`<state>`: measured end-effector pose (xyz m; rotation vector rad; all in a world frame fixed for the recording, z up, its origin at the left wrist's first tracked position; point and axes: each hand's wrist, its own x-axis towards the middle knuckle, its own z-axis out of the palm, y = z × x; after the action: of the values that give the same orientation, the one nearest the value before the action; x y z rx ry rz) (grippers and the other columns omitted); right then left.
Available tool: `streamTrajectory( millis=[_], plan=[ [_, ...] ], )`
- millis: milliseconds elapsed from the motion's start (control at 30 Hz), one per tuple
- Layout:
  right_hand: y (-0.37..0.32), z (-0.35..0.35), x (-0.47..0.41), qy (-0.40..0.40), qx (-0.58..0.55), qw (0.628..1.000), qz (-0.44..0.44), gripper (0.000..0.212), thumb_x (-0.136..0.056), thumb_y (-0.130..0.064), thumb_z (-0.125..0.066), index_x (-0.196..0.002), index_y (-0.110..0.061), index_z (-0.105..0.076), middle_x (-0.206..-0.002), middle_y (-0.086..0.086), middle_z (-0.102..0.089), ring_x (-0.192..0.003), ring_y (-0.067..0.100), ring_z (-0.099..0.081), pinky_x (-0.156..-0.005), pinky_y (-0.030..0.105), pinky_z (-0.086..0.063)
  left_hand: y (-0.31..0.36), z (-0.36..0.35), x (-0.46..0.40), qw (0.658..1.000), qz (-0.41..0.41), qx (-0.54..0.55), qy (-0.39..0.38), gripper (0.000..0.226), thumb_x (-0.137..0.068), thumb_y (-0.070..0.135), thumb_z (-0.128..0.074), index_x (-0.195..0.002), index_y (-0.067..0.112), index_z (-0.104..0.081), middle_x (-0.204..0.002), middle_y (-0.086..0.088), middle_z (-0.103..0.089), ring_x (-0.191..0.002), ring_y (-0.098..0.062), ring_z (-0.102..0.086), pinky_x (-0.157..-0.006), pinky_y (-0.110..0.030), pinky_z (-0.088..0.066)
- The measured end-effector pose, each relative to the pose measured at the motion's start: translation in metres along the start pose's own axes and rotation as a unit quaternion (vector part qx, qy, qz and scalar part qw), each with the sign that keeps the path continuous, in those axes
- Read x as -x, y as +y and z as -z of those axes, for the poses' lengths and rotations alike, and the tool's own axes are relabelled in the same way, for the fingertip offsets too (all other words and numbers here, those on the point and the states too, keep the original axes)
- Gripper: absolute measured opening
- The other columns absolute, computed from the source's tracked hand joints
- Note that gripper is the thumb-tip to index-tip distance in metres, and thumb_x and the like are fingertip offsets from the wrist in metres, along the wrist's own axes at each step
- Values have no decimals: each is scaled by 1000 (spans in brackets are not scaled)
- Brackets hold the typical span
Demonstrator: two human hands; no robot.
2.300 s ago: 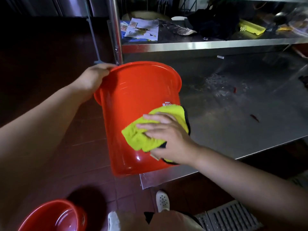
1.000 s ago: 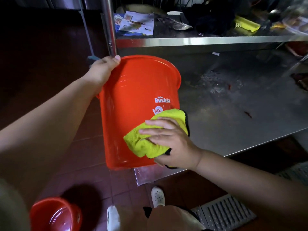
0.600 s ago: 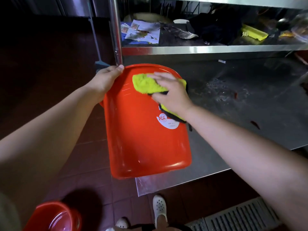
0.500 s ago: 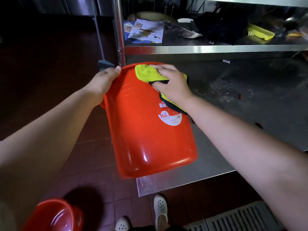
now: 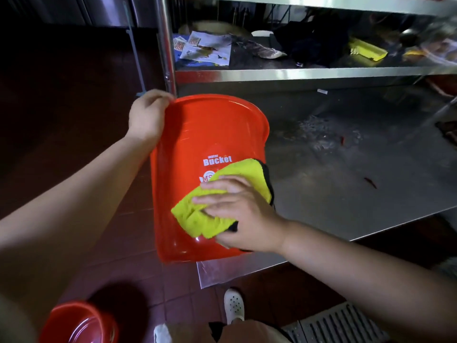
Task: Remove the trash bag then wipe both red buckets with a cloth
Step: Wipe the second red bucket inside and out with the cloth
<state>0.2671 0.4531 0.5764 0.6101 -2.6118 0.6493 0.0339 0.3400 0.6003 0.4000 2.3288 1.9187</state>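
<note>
Second red bucket (image 5: pixel 79 323) stood on the dark tiled floor (image 5: pixel 103 243) at lower left, only partly in frame, apart from both hands.

Left hand (image 5: pixel 147 117) gripped the rim of the held red bucket (image 5: pixel 193 134) at its upper left edge; fingers were curled over the lip, thumb side toward the camera. The bucket was tilted, its mouth turned away toward the shelving and its outer wall facing the camera. White lettering "Bucket" and part of a round logo were visible on the wall. Its base end lay at the near left corner of the steel lower shelf (image 5: pixel 346 189); whether it rested there or was carried clear, I could not tell.

Right hand (image 5: pixel 237 211) lay flat on the yellow cloth (image 5: pixel 210 209), fingers extended and spread, pressing the cloth against the outer wall of the bucket below the lettering. The cloth was bunched, with a dark edge showing at its right side and under the palm; it covered part of the logo.

Upper steel shelf (image 5: pixel 296 73) held loose papers (image 5: pixel 205 48) at its left end, dark fabric further right, and a yellow object (image 5: pixel 368 52) near the right. The lower shelf surface showed scuffs and small red specks.

A white shoe (image 5: pixel 233 305) was on the tiles below the bucket, and a floor grate (image 5: pixel 341 325) sat at lower right.
</note>
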Motion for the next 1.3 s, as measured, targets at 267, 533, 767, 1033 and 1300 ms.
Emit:
streamTrajectory(
  millis=[267,533,767,1033,1300],
  plan=[
    [20,3,-15,-8,18,999,39,29,-53,-15,-81,-81,-7,-74,-113,0,-70,-117,24,-58,-100,39,-35,19,-27,-19,977,10,-153,-148,16,-82,60,-48,-70,59,-59,-122,5,-60,-128,-28,-42,-113,-47,-24],
    [91,22,-82,122,-10,979,-161,37,-68,-12,-70,-105,-8,-73,-118,-16,-57,-118,6,-49,-106,28,-34,9,-24,-24,988,-4,-98,-119,16,-86,50,-52,-91,38,-63,-109,5,-65,-118,-19,-52,-112,-42,-28],
    [91,17,-97,148,-28,971,-188,39,-70,-7,-71,-108,-9,-71,-109,-23,-49,-119,5,-46,-106,25,-33,6,-10,-13,991,19,-52,-122,39,-78,56,-53,-92,22,-65,-105,-12,-67,-110,-31,-58,-103,-51,-40],
    [31,-3,-16,80,-29,989,-119,20,-64,-10,-71,-83,-4,-74,-125,-5,-62,-127,10,-45,-106,33,-34,0,12,-10,993,50,-9,-108,21,-82,49,-58,-80,31,-68,-91,0,-68,-95,-23,-64,-97,-45,-47],
    [42,-6,-27,62,-40,994,-81,17,-64,-8,-74,-80,-3,-73,-122,-5,-63,-123,16,-51,-101,41,-39,-3,24,-13,989,53,47,-128,17,-93,34,-54,-85,19,-58,-72,-1,-60,-58,-10,-59,-55,-20,-49]
  ],
)
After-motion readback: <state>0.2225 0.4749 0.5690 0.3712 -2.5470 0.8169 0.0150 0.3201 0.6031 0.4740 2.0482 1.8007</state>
